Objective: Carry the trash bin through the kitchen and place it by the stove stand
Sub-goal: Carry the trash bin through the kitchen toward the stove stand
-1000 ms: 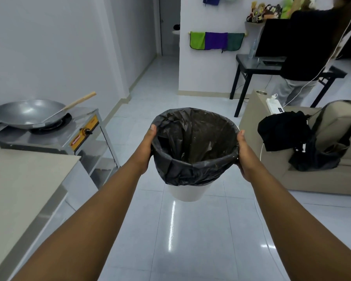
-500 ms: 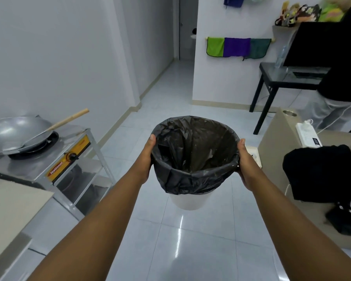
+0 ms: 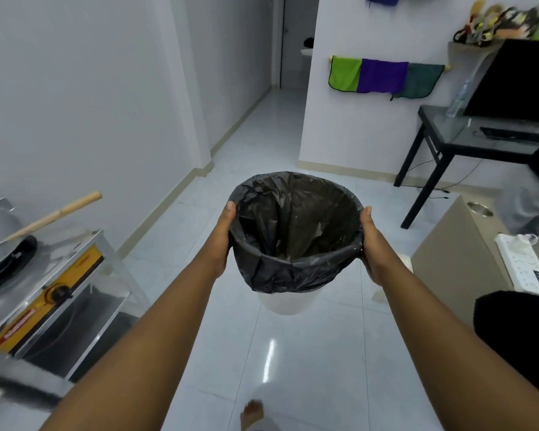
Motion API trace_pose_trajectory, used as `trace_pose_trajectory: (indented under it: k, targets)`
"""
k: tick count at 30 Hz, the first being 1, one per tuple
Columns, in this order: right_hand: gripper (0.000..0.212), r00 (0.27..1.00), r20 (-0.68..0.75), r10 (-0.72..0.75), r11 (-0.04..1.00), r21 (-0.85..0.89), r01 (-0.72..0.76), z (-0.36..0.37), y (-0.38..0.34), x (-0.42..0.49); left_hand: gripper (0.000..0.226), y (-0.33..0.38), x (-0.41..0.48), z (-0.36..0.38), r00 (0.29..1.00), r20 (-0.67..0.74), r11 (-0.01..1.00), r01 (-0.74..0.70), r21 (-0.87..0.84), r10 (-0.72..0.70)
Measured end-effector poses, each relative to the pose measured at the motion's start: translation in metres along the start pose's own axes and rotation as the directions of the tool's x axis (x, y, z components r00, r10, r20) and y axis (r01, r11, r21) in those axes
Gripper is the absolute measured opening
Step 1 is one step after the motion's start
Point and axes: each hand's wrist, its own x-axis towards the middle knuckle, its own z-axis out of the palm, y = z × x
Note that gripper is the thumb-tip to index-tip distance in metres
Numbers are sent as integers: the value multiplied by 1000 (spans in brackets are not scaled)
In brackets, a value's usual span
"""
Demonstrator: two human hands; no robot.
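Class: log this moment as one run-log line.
phase: carrying | hands: left, right gripping trash bin rim | bin: off floor | stove stand: left, ahead

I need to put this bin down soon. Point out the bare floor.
Bare tiles lie under the trash bin, between the stove stand and the beige sofa, reaching the far wall. Crowded: under the black table, where cables trail.

White trash bin (image 3: pixel 288 303), black liner (image 3: pixel 293 244).
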Motion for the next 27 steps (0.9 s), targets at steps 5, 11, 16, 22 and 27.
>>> trace_pose_trajectory:
  k: [5,11,16,22,27]
  targets:
    - [85,1000,-14,-2,1000,-10,2,7,-29,80,87,18,87,-17,1000,21,1000,8,7,-8]
    - [80,999,-31,16,1000,17,-15,11,-58,198,87,33,205,-31,1000,1,1000,1,14,-1]
    - [77,1000,25,-7,1000,22,7,4,-73,299,87,29,294,-31,999,-51,1000,-15,20,16]
    - [87,986,167,24,1000,-19,-21,5,-100,431,84,33,392,-33,976,-215,999,-33,0,33]
    - [96,970,239,39,998,-54,-27,21,-124,502,79,33,434,-49,947,-314,997,-70,-11,63]
